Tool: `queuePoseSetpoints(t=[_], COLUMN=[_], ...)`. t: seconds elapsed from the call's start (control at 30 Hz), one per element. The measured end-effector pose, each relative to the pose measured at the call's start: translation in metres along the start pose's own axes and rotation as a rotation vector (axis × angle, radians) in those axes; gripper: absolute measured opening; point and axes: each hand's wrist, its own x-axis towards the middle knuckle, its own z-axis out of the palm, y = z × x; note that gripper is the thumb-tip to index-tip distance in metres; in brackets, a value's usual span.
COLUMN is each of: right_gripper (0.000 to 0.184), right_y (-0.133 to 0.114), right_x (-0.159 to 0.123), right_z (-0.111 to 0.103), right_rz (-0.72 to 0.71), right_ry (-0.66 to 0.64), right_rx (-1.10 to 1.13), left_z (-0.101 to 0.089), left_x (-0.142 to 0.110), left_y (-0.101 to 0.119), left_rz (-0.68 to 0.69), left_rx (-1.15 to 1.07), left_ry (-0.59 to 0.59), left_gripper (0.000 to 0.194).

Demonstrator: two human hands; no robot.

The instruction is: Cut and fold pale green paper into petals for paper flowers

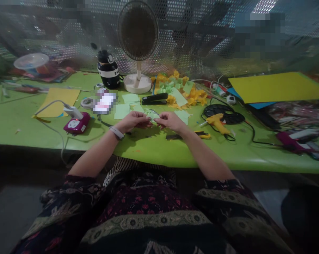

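My left hand point(135, 120), with a pale watch band at the wrist, is closed in a pinch above the table. Facing it, my right hand point(171, 121) pinches too, thumb against fingers. A small piece of light green paper point(152, 115) shows between the fingertips, and a thin curved pale strip rises beside it; its kind is unclear. Light green paper sheets point(121, 111) lie just behind my left hand. A black stapler point(154, 99) rests beyond both hands. Under my right wrist lies a yellow and black cutter point(203, 135).
Behind stand a fan point(138, 84) and a black bottle point(109, 72), beside a heap of orange and green paper pieces point(189, 92). A yellow glue gun point(218, 122) with a cable lies right. A purple power adapter point(77, 123) and a lit phone point(104, 103) sit left.
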Motion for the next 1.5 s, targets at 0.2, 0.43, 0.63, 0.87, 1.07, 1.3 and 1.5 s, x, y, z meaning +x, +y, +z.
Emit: queuePoseSetpoints(t=[0.2, 0.43, 0.63, 0.87, 1.07, 1.3, 1.5], right_gripper=[0.024, 0.022, 0.022, 0.018, 0.020, 0.022, 0.023], right_y=[-0.003, 0.002, 0.012, 0.010, 0.014, -0.003, -0.004], right_x=[-0.001, 0.003, 0.008, 0.006, 0.009, 0.001, -0.003], right_z=[0.001, 0.001, 0.002, 0.003, 0.002, -0.003, -0.002], right_rz=[0.020, 0.032, -0.012, 0.013, 0.003, 0.044, 0.108], right_ry=[0.044, 0.098, 0.109, 0.110, 0.112, 0.151, 0.047], right_rx=[0.040, 0.041, 0.042, 0.045, 0.065, 0.070, 0.026], left_z=[0.001, 0.001, 0.002, 0.003, 0.002, 0.001, -0.002], left_x=[0.000, 0.002, 0.003, 0.001, 0.001, -0.002, -0.010], left_y=[0.000, -0.003, -0.004, -0.001, -0.003, 0.009, 0.038], left_rz=[-0.004, 0.004, -0.003, -0.028, -0.047, -0.032, 0.006], left_rx=[0.011, -0.004, 0.004, -0.024, -0.001, 0.040, 0.180], left_ry=[0.002, 0.024, 0.028, 0.034, 0.032, 0.232, 0.295], left_gripper=[0.031, 0.035, 0.038, 0.040, 0.036, 0.017, 0.018])
